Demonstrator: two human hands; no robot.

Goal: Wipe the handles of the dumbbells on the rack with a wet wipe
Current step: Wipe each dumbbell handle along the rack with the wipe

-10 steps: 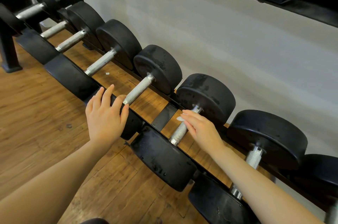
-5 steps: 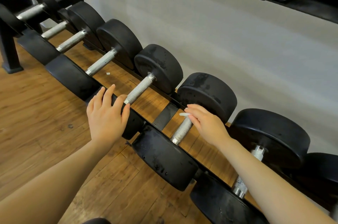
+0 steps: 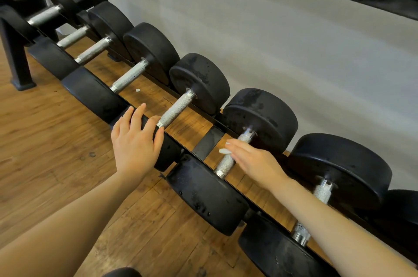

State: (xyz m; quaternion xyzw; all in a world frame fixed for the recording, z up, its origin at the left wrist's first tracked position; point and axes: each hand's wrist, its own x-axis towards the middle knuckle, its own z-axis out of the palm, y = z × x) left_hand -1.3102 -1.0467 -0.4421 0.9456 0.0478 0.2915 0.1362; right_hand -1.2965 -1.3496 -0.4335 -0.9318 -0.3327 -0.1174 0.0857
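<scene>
Pressing a white wet wipe (image 3: 225, 151) against a knurled dumbbell handle (image 3: 233, 154) on the rack (image 3: 207, 143), right hand (image 3: 254, 161) has near-straight fingers. Left hand (image 3: 135, 143) lies flat, fingers extended, on the neighbouring dumbbell's front weight (image 3: 166, 152).

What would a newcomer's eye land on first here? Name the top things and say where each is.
First, the long row of black dumbbells on a low rack, running from upper left to lower right along the pale wall. Next, the two bare arms reaching in: the left hand rests on a near weight head, while the right hand presses a white wet wipe against a silver handle.
</scene>
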